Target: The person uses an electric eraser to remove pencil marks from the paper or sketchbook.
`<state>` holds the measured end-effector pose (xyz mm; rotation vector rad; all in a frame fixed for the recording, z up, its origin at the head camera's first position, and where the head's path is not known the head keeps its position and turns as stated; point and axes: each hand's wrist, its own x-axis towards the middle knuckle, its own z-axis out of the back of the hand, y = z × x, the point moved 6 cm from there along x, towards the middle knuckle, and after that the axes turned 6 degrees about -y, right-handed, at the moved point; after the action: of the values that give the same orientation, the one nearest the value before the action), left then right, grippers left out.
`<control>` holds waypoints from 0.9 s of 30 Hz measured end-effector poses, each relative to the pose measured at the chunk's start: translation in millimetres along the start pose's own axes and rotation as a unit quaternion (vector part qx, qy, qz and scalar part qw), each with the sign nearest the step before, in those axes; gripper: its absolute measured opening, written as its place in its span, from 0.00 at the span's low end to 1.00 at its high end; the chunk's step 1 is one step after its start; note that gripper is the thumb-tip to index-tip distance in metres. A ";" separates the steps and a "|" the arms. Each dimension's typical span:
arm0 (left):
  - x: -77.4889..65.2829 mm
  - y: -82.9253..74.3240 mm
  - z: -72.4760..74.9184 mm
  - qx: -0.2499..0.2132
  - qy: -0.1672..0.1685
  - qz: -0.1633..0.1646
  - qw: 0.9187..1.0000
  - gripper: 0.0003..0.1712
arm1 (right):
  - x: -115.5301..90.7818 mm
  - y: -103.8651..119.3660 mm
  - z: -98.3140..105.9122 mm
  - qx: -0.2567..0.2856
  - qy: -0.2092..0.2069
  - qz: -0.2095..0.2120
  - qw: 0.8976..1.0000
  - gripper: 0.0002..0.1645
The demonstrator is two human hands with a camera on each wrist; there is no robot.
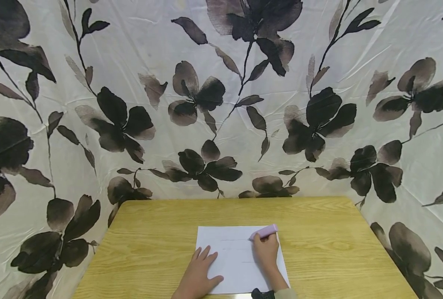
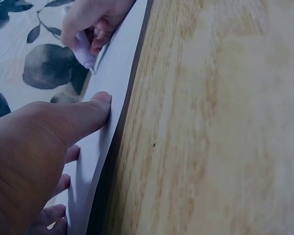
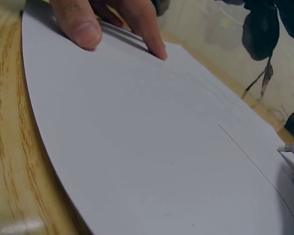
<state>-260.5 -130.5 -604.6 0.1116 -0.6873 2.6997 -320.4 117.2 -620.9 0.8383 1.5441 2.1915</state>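
Note:
A white sheet of paper (image 1: 230, 274) lies on the table, with thin dark lines ruled across it, one plain in the right wrist view. My right hand (image 1: 267, 252) grips a lavender, thick-bodied pen (image 1: 264, 231) between thumb and fingers. Its narrow pale tip (image 3: 285, 148) is at the paper, by the right end of the uppermost line. At the sheet's left side, my left hand (image 1: 198, 272) rests flat with fingers spread, the thumb (image 2: 95, 110) touching the paper near its edge. In the right wrist view only a sliver of the right hand shows.
The yellow wood-grain table (image 1: 150, 232) extends around the sheet on the left, right and far sides. Behind and beside it hangs a white cloth with dark flowers (image 1: 221, 124). A black band (image 1: 262, 294) is on the right wrist, below a beige sleeve.

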 end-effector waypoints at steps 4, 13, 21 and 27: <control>0.7 -1.0 0.7 -0.003 0.002 -0.001 1.000 0.41 | 0.7 -1.7 -1.0 0.013 0.009 -0.017 1.000 0.10; 1.6 4.3 -2.4 -0.009 0.007 -0.001 1.000 0.41 | 4.7 1.5 -1.0 0.135 0.015 -0.072 0.988 0.09; 3.3 5.3 -5.0 -0.004 0.006 0.002 1.000 0.42 | 4.6 -0.7 -0.1 0.054 0.004 -0.036 0.998 0.10; 4.1 4.9 -5.2 -0.021 0.018 0.008 1.000 0.42 | 4.5 1.0 -0.6 0.029 -0.001 -0.013 0.999 0.10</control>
<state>-266.1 -130.8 -610.7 0.0464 -0.7372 2.6929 -324.2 119.0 -618.9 0.8333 1.6169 2.1368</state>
